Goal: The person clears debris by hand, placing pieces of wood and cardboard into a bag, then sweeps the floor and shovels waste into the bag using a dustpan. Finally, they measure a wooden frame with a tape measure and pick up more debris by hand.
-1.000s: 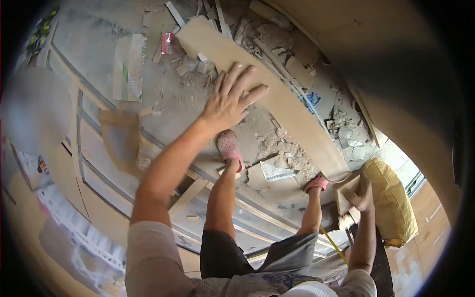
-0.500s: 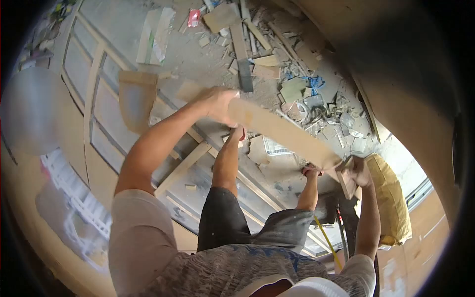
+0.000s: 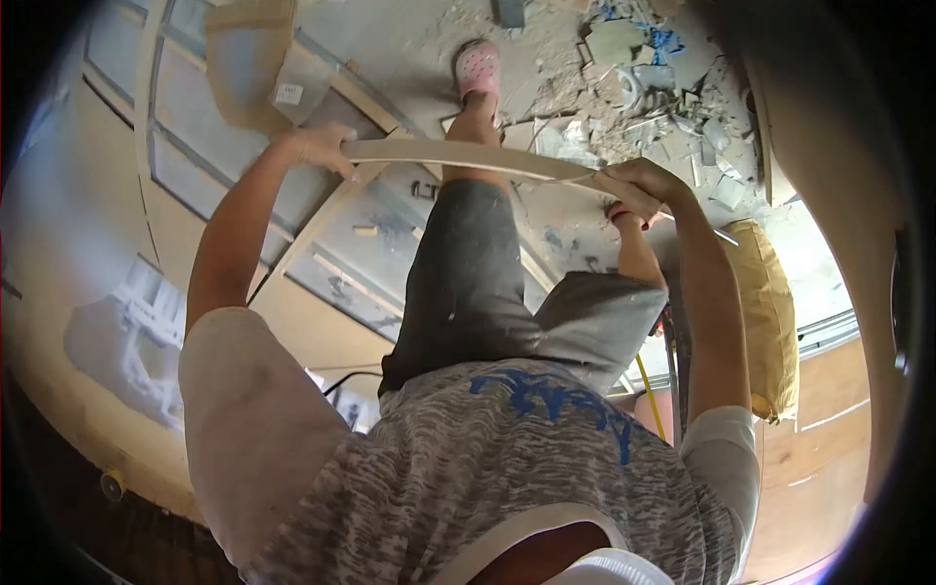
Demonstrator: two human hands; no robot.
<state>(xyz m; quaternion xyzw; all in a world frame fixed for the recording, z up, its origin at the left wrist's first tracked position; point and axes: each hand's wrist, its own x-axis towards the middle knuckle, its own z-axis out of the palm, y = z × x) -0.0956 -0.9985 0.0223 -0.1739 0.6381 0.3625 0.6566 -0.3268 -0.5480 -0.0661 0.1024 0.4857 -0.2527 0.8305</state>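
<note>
R shoe (image 3: 620, 212) mostly hidden, prob. behind board (image 3: 468, 156); rubble (image 3: 634, 58) cut off up top.

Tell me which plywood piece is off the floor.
The long curved strip, gripped near its ends by left hand and right hand; the wider tan piece lies below.

- Left hand (image 3: 327, 146) at ten o'clock grips one end of a thin curved board (image 3: 468, 156).
- Right hand (image 3: 639, 185) at one o'clock clasps its other end.
- Pink shoe (image 3: 478, 68) at twelve o'clock stands on the rubble-strewn floor (image 3: 409, 39).
</note>
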